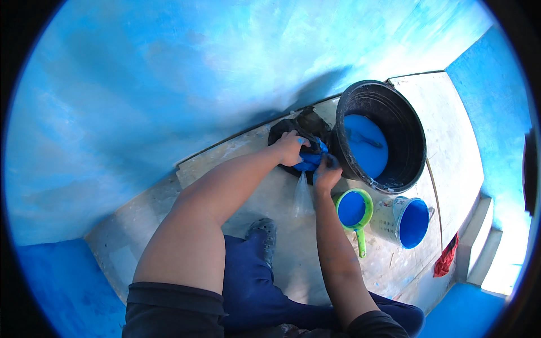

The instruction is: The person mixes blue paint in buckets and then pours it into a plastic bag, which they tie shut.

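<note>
My left hand point(291, 149) and my right hand point(327, 173) are together over a crumpled black plastic bag point(276, 133) on the floor by the wall. Between them is a clear plastic bag point(302, 198) with bright blue material in its upper part; its clear end hangs down below my hands. The fingers of my left hand curl over the blue part. My right hand pinches the bag's right side, its fingertips partly hidden. Beside my right hand stands a large black bucket point(409, 132) with blue liquid point(369, 152) in the bottom and a dark object partly sunk in it.
A green-rimmed dipper point(361, 242) with blue liquid stands below the bucket. Right of it is a whitish pail point(386, 218), blue inside. A red cloth point(446, 258) lies farther right, near a thin stick point(436, 188). The blue-painted wall point(169, 73) rises behind my hands.
</note>
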Demonstrator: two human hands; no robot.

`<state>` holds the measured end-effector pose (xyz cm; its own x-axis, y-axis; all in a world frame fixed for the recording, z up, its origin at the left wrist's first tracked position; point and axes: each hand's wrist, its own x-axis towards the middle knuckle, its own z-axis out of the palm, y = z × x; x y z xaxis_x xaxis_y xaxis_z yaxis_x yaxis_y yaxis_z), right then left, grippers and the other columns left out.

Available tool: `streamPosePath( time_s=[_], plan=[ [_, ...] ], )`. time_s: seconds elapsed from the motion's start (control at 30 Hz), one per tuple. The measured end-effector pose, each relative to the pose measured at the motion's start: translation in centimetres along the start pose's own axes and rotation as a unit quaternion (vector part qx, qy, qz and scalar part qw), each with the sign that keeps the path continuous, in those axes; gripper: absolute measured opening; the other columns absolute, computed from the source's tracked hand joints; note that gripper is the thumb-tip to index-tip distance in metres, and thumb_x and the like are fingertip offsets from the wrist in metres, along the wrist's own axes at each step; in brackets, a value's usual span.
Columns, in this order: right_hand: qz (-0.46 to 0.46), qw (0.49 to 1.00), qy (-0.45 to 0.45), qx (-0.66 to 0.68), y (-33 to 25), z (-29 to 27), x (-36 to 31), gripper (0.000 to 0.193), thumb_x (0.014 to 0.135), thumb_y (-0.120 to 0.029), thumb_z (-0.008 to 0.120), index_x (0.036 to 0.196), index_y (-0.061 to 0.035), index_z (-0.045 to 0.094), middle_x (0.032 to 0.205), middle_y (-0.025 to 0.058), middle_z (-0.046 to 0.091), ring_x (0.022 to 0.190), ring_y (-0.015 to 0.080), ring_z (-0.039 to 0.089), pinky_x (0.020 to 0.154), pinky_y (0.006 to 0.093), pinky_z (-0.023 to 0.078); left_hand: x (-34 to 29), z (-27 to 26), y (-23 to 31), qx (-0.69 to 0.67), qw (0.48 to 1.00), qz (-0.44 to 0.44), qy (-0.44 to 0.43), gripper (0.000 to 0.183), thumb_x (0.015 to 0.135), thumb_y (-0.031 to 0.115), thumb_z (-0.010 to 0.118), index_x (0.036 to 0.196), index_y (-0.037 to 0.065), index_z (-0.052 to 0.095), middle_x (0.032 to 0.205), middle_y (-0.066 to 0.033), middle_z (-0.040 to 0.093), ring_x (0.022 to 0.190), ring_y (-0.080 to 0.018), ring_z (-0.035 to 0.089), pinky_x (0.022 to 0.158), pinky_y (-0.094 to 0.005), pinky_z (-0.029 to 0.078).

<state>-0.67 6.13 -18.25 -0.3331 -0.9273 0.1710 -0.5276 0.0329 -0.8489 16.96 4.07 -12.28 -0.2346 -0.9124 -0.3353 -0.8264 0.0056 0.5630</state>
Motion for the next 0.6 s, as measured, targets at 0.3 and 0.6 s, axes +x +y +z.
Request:
streamPosePath(
  time_s=[0.3,0.6],
  plan=[
    [-0.167,0.984,-0.036,-0.051,-2.4,-0.9,-1.7,0.028,0.089,-0.009,0.069,0.114,0.0035,0.071,0.111,0.0208,0.065,0.098,0.0387,0.063,0.086,0.0480,0.050,2.6,2.2,-0.6,-0.073,0.987,0.065,0.131,0.058,0.079,0.008,0.071,0.135,0.006,0.056,0.117,-0.0201,0.064,0.112,-0.0403,0.062,0.100,-0.0481,0.048],
    [-0.137,0.966,-0.147,-0.160,-0.7,-1.0,-1.7,0.029,0.090,-0.016,0.068,0.114,-0.0001,0.072,0.107,0.0203,0.054,0.104,0.0420,0.054,0.093,0.0510,0.045,2.0,2.4,1.2,0.046,0.998,-0.048,-0.022,0.063,0.085,0.010,0.061,0.147,0.017,0.055,0.146,-0.0217,0.049,0.132,-0.0474,0.046,0.114,-0.0489,0.040]
  ],
)
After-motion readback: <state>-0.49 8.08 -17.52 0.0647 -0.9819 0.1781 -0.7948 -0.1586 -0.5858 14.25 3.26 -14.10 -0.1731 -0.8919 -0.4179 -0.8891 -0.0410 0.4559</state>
